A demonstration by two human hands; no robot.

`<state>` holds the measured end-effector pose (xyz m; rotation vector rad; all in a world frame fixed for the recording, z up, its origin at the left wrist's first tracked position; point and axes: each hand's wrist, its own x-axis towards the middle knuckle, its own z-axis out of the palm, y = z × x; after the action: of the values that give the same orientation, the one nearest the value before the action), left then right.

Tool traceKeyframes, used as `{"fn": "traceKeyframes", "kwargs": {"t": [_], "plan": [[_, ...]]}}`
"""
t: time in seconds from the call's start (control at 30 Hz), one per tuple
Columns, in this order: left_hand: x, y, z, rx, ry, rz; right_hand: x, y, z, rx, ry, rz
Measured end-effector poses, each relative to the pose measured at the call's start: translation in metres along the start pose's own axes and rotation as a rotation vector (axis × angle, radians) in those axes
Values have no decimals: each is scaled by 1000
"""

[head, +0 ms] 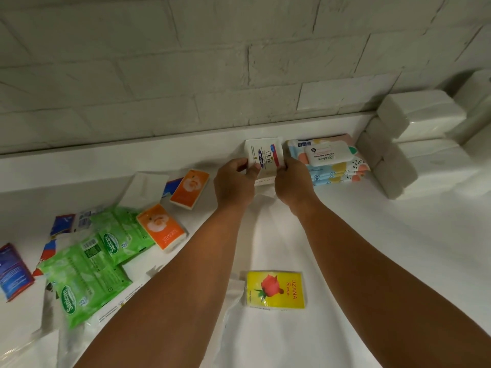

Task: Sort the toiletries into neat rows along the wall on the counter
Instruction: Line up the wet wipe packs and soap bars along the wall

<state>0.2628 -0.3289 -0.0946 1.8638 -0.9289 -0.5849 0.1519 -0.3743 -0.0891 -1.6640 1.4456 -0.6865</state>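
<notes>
A white Dove packet [264, 154] stands near the wall ledge, just left of a stack of patterned wet-wipe packs [329, 158]. My left hand [233, 181] pinches the packet's left edge and my right hand [291, 183] pinches its right edge. A yellow Uzana Rose tissue pack [275, 289] lies flat between my forearms. Two orange tissue packs [189, 188] [160, 228] lie to the left. Green Sanicare wipe packs [87, 272] are heaped at the far left.
White tissue bundles [414, 120] are stacked against the wall at the right. Blue packs [13, 270] and loose clear plastic wrap [39, 341] lie at the left edge. A white paper packet [144, 188] sits behind the orange packs. The counter [398, 248] is white.
</notes>
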Motion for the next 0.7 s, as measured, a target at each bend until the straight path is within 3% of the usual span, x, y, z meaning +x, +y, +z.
{"fn": "traceKeyframes", "kwargs": {"t": [0.27, 0.47, 0.7], "plan": [[-27, 7, -34, -6, -126, -41, -47, -10, -11, 265, 27, 34], [-75, -6, -82, 32, -113, 27, -114, -6, -3, -5, 44, 25], [-146, -36, -137, 39, -123, 32, -200, -17, 12, 21, -44, -136]]}}
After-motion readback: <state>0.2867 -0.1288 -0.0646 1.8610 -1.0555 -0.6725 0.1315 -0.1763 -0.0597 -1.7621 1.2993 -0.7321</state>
